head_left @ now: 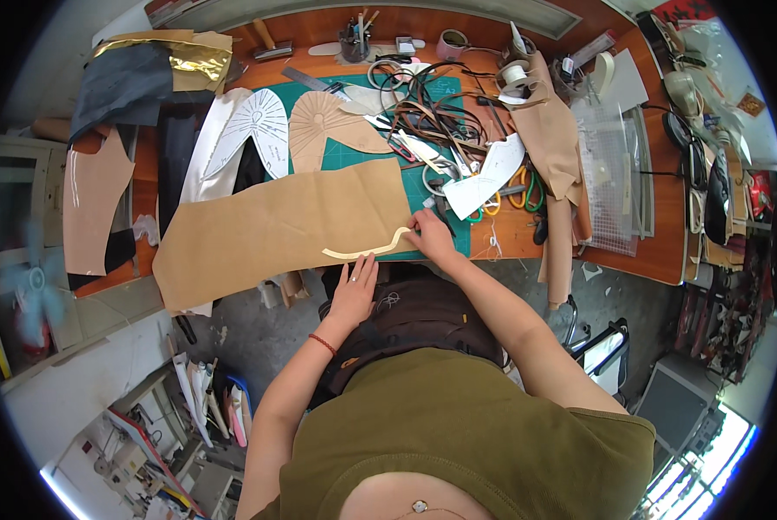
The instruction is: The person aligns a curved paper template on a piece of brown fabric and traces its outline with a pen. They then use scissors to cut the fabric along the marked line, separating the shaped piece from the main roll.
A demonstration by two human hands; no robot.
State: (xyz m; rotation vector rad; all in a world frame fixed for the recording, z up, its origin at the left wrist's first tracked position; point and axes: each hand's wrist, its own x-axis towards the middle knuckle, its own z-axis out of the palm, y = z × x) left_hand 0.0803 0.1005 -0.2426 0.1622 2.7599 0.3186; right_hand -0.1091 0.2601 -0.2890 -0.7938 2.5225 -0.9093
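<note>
A large tan leather sheet (276, 218) lies along the front of the workbench, its near edge hanging over. On its front right part rests a narrow cream curved strip (345, 256), bent in a wave. My right hand (433, 236) pinches the strip's upper right end between thumb and fingers, at the sheet's right edge. With fingers stretched out, my left hand (356, 284) lies at the near edge, fingertips touching or very close to the strip's lower part. A green cutting mat (413, 187) shows beyond and to the right of the sheet.
Behind the sheet lie a white pleated pattern piece (259, 121) and a brown one (309, 123). Several scissors (531, 186), white paper (485, 184) and tangled dark straps (436, 108) crowd the right. Rolled leather (559, 234) hangs over the bench's front. A pen holder (354, 45) stands at the back.
</note>
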